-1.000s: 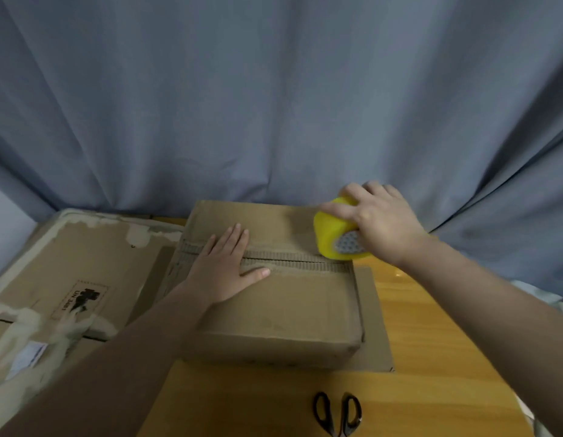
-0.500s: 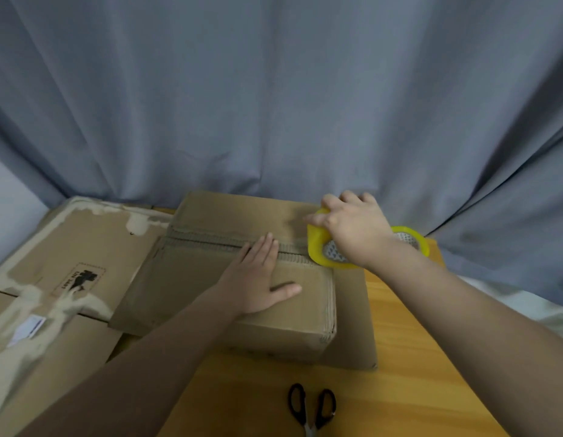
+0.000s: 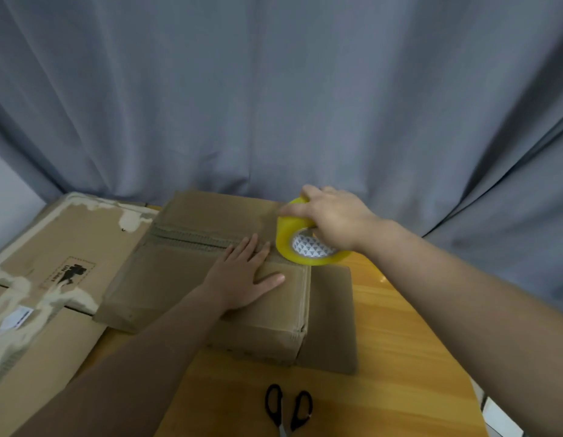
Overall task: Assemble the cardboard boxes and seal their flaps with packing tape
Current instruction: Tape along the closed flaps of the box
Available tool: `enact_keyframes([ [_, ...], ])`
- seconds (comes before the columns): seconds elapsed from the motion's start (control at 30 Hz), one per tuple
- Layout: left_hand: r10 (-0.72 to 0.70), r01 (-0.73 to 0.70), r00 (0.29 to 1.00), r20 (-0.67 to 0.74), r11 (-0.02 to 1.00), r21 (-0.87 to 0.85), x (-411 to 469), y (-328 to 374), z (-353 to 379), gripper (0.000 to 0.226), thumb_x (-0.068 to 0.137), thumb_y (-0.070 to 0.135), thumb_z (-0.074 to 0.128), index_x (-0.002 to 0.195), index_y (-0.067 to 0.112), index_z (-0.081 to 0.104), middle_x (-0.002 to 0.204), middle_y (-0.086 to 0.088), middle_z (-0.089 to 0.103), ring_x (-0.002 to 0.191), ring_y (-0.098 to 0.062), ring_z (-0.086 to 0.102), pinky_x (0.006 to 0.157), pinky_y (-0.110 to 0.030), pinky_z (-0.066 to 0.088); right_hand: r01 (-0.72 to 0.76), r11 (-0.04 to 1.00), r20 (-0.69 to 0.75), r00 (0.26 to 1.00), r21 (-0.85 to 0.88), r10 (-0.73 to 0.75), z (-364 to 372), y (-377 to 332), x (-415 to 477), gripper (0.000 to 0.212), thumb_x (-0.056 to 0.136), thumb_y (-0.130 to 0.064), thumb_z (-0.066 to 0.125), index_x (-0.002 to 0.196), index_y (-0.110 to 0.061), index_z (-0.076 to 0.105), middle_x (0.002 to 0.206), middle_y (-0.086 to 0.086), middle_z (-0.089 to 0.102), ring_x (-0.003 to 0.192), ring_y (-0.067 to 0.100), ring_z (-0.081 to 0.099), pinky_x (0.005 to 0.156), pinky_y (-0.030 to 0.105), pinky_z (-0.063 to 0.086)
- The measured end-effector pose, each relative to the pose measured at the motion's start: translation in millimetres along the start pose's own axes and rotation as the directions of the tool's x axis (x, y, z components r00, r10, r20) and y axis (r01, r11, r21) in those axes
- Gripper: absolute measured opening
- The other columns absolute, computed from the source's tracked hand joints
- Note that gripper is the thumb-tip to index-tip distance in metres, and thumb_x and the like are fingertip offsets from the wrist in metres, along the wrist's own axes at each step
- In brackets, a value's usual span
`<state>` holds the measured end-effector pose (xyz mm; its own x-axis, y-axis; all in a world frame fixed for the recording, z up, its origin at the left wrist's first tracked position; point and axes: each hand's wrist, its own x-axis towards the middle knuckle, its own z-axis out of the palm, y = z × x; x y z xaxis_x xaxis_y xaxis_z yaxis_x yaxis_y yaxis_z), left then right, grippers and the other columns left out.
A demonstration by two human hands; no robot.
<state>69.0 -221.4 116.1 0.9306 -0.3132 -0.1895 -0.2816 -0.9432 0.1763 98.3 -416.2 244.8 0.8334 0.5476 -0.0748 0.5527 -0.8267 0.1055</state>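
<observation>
A brown cardboard box (image 3: 179,279) lies on the wooden table (image 3: 384,357), its top flaps closed along a centre seam. My left hand (image 3: 242,279) presses flat on the near flap, fingers straight and reaching the seam. My right hand (image 3: 333,216) grips a yellow roll of packing tape (image 3: 293,238) at the right end of the seam, the roll tilted with its white patterned core facing me.
Flattened worn cardboard (image 3: 53,263) with torn white patches lies to the left of the box. Black-handled scissors (image 3: 288,408) rest on the table near the front edge. A flat cardboard piece (image 3: 333,326) sticks out on the box's right. A grey curtain (image 3: 274,105) hangs behind.
My left hand slid right along the near flap toward the tape roll. The tape roll tilted and stayed at the seam's right end, held by my right hand. The view shifted slightly.
</observation>
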Motion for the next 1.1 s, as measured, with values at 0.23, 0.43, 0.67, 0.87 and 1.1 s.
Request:
enact_keyframes([
  [0.23,-0.001,0.0,0.999,0.041,1.0,0.009,1.5,-0.5,-1.0,0.118,0.052,0.094,-0.015,0.151,0.032,-0.006,0.159,-0.001,-0.013,0.146,-0.016,-0.009,0.119,-0.038,-0.003,0.096,0.926,0.221,0.975,-0.366,-0.013,13.2,37.6,-44.6,0.049,0.1,-0.017,0.03,0.142,-0.041,0.036,0.131,0.007,0.041,0.118,0.03,0.045,0.092,0.037,0.039],
  [0.43,-0.089,0.081,0.99,0.108,0.994,0.075,3.4,27.0,-7.2,0.087,0.065,0.091,0.0,0.143,0.055,-0.007,0.157,-0.015,-0.017,0.145,-0.032,-0.012,0.113,-0.059,-0.005,0.086,0.955,0.387,0.921,-0.283,0.032,57.6,30.3,-42.1,0.076,0.098,-0.009,0.041,0.147,-0.05,0.0,0.139,0.012,0.034,0.122,0.037,0.043,0.091,0.043,0.044],
  [0.67,-0.051,0.049,0.998,0.023,0.997,0.064,6.9,45.0,2.1,0.069,0.087,0.073,0.017,0.148,0.045,0.001,0.159,-0.009,-0.013,0.146,-0.024,-0.013,0.115,-0.053,-0.008,0.022,0.976,0.314,0.948,-0.216,0.048,67.1,25.3,-34.4,0.101,0.089,-0.003,0.056,0.146,-0.045,-0.016,0.132,0.012,0.039,0.116,0.035,0.048,0.066,0.035,0.039],
  [0.87,-0.006,0.006,0.997,-0.075,1.0,0.003,-5.2,-6.3,-1.0,0.066,0.097,0.056,0.016,0.153,0.021,0.009,0.16,0.003,0.003,0.147,-0.012,0.002,0.118,-0.032,0.0,-0.04,0.981,0.222,0.971,-0.187,0.082,85.4,12.1,-25.4,0.085,0.094,-0.011,0.051,0.146,-0.05,-0.004,0.132,0.008,0.04,0.122,0.03,0.041,0.091,0.039,0.04],
  [1.1,-0.272,0.271,0.959,-0.078,0.962,-0.03,-20.3,-89.7,-17.5,0.069,0.098,0.055,0.018,0.153,0.015,0.009,0.16,-0.001,0.003,0.147,-0.013,0.004,0.118,-0.033,0.003,-0.088,0.977,0.186,0.975,-0.195,0.125,86.0,6.8,-29.1,0.084,0.093,-0.01,0.049,0.147,-0.048,-0.002,0.133,0.007,0.037,0.126,0.029,0.036,0.099,0.04,0.036],
])
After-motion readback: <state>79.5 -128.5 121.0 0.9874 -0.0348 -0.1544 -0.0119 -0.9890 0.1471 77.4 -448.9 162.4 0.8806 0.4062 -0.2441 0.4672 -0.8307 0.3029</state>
